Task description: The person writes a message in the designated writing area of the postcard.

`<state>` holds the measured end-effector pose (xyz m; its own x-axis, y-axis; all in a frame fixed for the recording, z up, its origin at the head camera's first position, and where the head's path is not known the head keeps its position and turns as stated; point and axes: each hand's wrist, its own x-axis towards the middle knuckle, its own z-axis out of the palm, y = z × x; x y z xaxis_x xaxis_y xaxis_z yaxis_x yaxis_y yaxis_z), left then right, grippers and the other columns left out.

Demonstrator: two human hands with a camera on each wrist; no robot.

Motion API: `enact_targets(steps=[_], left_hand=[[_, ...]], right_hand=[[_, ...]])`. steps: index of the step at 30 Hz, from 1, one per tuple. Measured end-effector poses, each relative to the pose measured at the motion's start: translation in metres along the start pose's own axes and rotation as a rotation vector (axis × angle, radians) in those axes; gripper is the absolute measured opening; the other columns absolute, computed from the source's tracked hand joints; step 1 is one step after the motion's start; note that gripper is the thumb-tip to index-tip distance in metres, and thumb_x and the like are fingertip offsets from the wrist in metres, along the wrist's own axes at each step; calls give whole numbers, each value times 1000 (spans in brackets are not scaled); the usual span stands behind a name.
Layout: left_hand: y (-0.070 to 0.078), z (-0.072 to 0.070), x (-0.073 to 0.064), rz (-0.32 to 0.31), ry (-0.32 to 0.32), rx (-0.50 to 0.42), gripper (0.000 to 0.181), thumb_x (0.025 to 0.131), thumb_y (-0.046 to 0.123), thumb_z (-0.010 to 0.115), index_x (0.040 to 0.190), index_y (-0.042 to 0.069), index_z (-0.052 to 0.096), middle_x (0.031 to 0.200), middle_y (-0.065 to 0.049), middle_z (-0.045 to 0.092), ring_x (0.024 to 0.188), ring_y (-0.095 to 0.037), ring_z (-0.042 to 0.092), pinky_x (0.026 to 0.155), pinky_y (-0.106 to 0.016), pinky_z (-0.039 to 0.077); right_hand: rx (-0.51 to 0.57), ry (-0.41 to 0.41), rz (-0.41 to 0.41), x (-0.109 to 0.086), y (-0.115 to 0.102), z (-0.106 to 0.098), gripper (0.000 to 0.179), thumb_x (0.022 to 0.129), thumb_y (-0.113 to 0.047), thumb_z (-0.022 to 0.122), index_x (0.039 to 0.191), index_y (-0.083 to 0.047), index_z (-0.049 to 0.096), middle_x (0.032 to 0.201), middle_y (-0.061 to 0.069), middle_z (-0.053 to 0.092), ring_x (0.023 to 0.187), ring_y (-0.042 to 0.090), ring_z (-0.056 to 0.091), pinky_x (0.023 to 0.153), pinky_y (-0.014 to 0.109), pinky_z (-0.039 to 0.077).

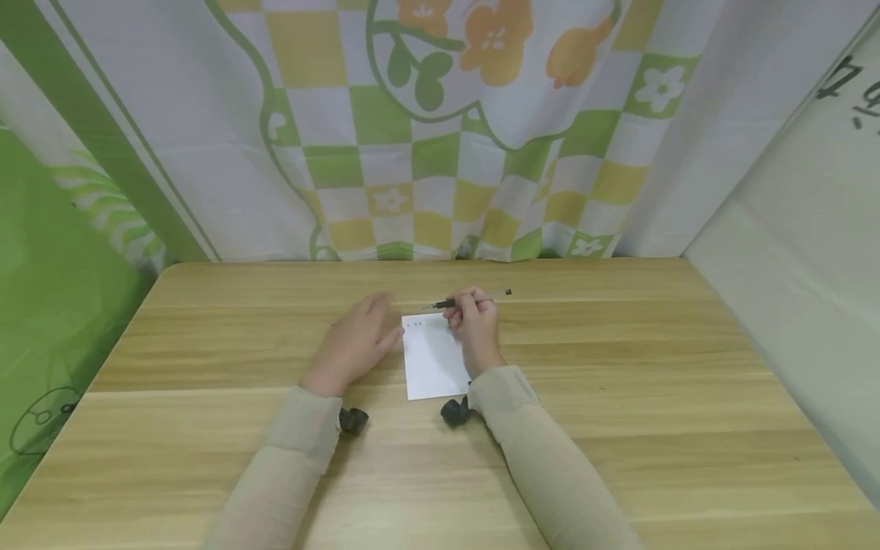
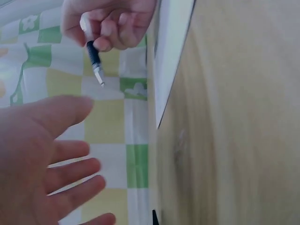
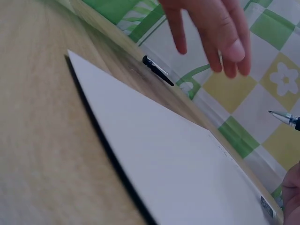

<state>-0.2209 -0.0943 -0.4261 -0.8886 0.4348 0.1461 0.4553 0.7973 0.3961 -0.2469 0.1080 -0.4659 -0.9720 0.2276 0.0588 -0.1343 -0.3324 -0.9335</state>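
Note:
A small white notepad (image 1: 436, 363) with a few small marks along its top edge lies on the table between the hands. My right hand (image 1: 476, 328) holds a clear-barrelled pen (image 1: 445, 304) with a black grip over the pad's upper right. The uncapped tip points left, raised off the paper in the left wrist view. My left hand (image 1: 357, 340) hovers at the pad's left edge, its fingers apart and holding nothing (image 2: 51, 159). On the table under the left hand lies a black pen cap (image 3: 158, 71), hidden from the head view.
The wooden table (image 1: 619, 428) meets a checked, flowered curtain (image 1: 440, 160) along its back edge. A pale sheet (image 1: 791, 252) hangs at the right, green cloth (image 1: 62, 283) at the left. Black wrist devices (image 1: 455, 412) show below both cuffs.

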Motion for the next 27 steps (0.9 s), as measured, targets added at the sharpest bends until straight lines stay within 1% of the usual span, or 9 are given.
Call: enact_targets(steps=[2, 6, 9, 12, 14, 16, 20, 23, 27], left_hand=[[-1, -3, 1, -30, 73, -4, 57, 102, 27, 60, 148, -3, 44, 147, -25, 50, 135, -42, 49, 112, -53, 41], [-5, -10, 0, -69, 203, -18, 46, 101, 21, 60, 140, -3, 54, 139, -23, 58, 127, -41, 55, 105, -52, 47], [-8, -15, -1, -101, 262, -27, 40, 101, 18, 59, 135, -2, 59, 135, -22, 61, 123, -40, 58, 102, -52, 50], [-13, -18, -2, -126, 289, -32, 36, 100, 15, 60, 132, -1, 62, 133, -22, 63, 123, -40, 59, 101, -52, 51], [-18, -19, -2, -141, 291, -28, 34, 100, 15, 61, 130, -1, 64, 133, -21, 64, 123, -40, 60, 102, -52, 50], [-22, -20, -3, -165, 272, -26, 32, 100, 14, 61, 128, -2, 65, 132, -21, 65, 121, -40, 61, 100, -53, 51], [-28, -22, -4, -234, 191, -32, 31, 101, 17, 62, 124, -3, 67, 128, -22, 66, 115, -39, 65, 94, -52, 55], [-32, -22, -6, -296, 127, -41, 28, 101, 15, 63, 122, -4, 68, 123, -22, 69, 110, -39, 67, 91, -51, 56], [-34, -22, -9, -358, 73, -42, 25, 99, 11, 64, 119, -3, 68, 119, -21, 70, 107, -38, 68, 88, -50, 57]], right_hand=[[5, 0, 9, 0, 0, 0, 20, 96, -4, 51, 80, -5, 63, 62, 4, 58, 52, 8, 50, 46, 15, 38], [2, 0, 17, -1, 2, 0, 20, 95, -4, 51, 78, -6, 62, 62, 4, 58, 53, 8, 51, 46, 14, 38], [-6, 3, 11, 0, 3, 0, 20, 95, -3, 51, 78, -6, 62, 62, 3, 58, 53, 8, 50, 45, 14, 37], [-17, 4, 4, 0, 2, 0, 20, 95, -3, 51, 79, -5, 63, 62, 3, 58, 52, 7, 50, 45, 14, 37], [-22, 3, 2, 1, 2, 0, 20, 95, -4, 51, 79, -5, 63, 62, 3, 58, 52, 7, 49, 45, 15, 37], [-26, 1, 1, 1, 2, 0, 20, 95, -4, 51, 80, -5, 63, 62, 3, 58, 52, 7, 49, 46, 15, 37], [-25, 0, 0, 1, 3, 1, 20, 94, -5, 51, 79, -6, 63, 62, 3, 58, 53, 7, 50, 45, 14, 37], [-24, 1, 3, 1, 3, 1, 20, 95, -4, 51, 78, -5, 63, 62, 3, 58, 52, 7, 50, 45, 14, 36], [-24, 7, 10, 0, 2, 1, 20, 96, -3, 50, 80, -4, 62, 62, 3, 57, 51, 7, 48, 44, 15, 35]])
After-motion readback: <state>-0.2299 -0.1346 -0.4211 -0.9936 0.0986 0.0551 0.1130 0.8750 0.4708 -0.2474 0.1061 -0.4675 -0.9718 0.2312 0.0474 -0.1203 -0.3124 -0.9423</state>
